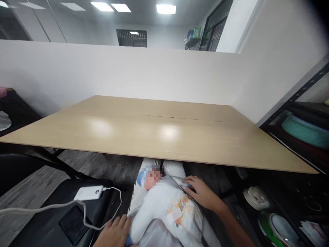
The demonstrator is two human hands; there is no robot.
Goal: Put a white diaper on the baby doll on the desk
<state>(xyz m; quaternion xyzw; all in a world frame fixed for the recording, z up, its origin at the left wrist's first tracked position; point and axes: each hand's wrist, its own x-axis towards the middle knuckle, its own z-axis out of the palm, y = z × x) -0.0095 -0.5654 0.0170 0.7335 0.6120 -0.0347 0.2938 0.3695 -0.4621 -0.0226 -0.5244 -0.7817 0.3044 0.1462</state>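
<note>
A baby-sized figure in white clothes [160, 193] lies on my lap, its head toward the table; whether it is a doll or an infant I cannot tell. It has a blue and white cap [140, 178], and an orange cartoon print marks the white diaper-like garment [191, 209]. My right hand [202, 192] is closed around one sleeve end, with a blue cuff showing between thumb and fingers. At the other side, my left hand [115, 231] curls around the other sleeve end, next to a bit of blue; its thumb is mostly hidden.
A wide wooden table [154, 133] spans in front, its near edge above my knees. On the black chair [51, 212] at left lie a white power bank [88, 192] with a cable [61, 204] and a dark phone [74, 224]. Shelves with bowls [282, 226] stand at right.
</note>
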